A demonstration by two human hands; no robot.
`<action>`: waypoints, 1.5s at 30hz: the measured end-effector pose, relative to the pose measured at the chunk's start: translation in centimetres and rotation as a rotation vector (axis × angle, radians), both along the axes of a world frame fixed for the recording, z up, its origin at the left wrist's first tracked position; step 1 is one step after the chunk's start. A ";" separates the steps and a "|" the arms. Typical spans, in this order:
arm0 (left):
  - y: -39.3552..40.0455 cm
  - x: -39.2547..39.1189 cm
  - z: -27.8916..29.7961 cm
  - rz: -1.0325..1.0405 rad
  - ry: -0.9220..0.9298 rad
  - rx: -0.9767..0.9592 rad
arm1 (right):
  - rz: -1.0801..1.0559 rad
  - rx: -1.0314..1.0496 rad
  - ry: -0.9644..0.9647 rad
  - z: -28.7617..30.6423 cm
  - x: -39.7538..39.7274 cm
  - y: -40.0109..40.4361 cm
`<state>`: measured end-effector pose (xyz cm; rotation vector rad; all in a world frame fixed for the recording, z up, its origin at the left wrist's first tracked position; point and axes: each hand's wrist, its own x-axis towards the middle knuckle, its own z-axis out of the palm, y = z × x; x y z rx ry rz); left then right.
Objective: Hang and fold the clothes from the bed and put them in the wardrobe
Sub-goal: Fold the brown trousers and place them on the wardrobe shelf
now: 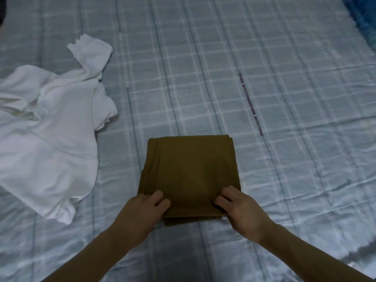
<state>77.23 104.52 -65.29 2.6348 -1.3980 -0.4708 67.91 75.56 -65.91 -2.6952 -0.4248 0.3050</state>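
The left hand (142, 208) and right hand (242, 208) pinch the near corners of the folded brown garment (190, 174) with curled fingers. Beyond it to the right, the checked bedsheet (295, 180) reads "AFFECTION"; a white shirt (46, 139) lies to its left.

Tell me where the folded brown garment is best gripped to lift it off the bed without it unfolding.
Probably at the near edge's two corners, coming from the person's side, where the left hand and right hand sit. The folded brown garment lies flat as a compact square on the bed, with layered edges showing at its left and near sides, so a grip pinching all layers there should keep it folded.
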 end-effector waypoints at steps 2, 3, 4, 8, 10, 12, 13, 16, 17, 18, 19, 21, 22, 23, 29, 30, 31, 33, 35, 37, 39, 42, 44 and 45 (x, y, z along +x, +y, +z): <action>0.3 -0.3 -0.7 -0.006 -0.001 -0.008 | 0.009 0.005 0.050 0.1 -0.1 0.1; 0.3 -0.4 -0.7 -0.007 -0.015 -0.024 | 0.027 -0.012 0.062 0.4 -0.1 0.0; 0.4 -0.4 -0.6 0.008 -0.025 -0.046 | 0.042 -0.034 0.059 0.7 0.0 0.0; -1.1 0.9 0.3 0.143 -0.039 -0.186 | -0.050 -0.049 -0.046 2.1 1.5 0.4; -2.7 1.9 0.3 0.223 -0.088 -0.193 | -0.163 -0.048 -0.087 2.0 3.0 1.1; -4.6 2.7 0.1 0.299 -0.117 -0.133 | -0.254 -0.062 -0.090 1.3 4.5 2.1; -5.4 3.0 -0.2 0.315 -0.106 -0.093 | -0.274 -0.072 -0.074 0.8 5.1 2.7; -6.6 3.3 -2.6 0.300 -0.069 0.003 | -0.246 -0.132 0.001 -1.5 6.0 3.7; -6.5 3.3 -3.5 0.295 -0.057 0.023 | -0.229 -0.155 0.020 -2.4 5.9 3.7; -6.2 3.3 -4.3 0.294 -0.045 0.030 | -0.218 -0.171 0.032 -3.2 5.6 3.6; -5.8 3.3 -4.9 0.293 -0.032 0.031 | -0.217 -0.172 0.039 -3.8 5.4 3.4; -5.6 3.3 -5.4 0.286 -0.024 0.036 | -0.236 -0.156 0.044 -4.5 4.9 3.0; -5.7 3.4 -5.3 0.279 -0.027 0.042 | -0.243 -0.150 0.043 -4.7 4.9 2.9; -5.8 3.6 -5.1 0.271 -0.029 0.048 | -0.246 -0.143 0.039 -4.6 4.9 3.0; -6.0 6.7 -3.1 0.315 -0.132 0.018 | -0.308 -0.024 -0.083 -2.6 7.2 2.1; -6.2 7.6 -3.1 0.330 -0.149 0.008 | -0.325 -0.021 -0.114 -2.4 8.1 1.8; -6.5 8.4 -3.1 0.338 -0.161 0.005 | -0.336 -0.032 -0.128 -2.2 9.2 1.5; -7.0 9.6 -3.4 0.335 -0.175 0.003 | -0.329 -0.078 -0.125 -2.1 11.4 1.1; -7.4 10.2 -3.8 0.315 -0.182 0.006 | -0.292 -0.121 -0.107 -2.6 12.9 0.6; -7.5 10.3 -4.3 0.299 -0.195 0.005 | -0.255 -0.167 -0.082 -3.3 13.5 0.2; -7.6 10.2 -4.6 0.296 -0.207 -0.002 | -0.236 -0.195 -0.079 -3.7 13.5 -0.1; -7.5 9.8 -4.8 0.293 -0.211 -0.043 | -0.217 -0.176 -0.096 -3.6 12.9 0.0; -7.4 9.5 -4.9 0.272 -0.207 -0.066 | -0.184 -0.155 -0.098 -3.6 12.2 0.0; -7.2 9.4 -5.0 0.265 -0.204 -0.068 | -0.169 -0.145 -0.098 -3.6 11.8 -0.2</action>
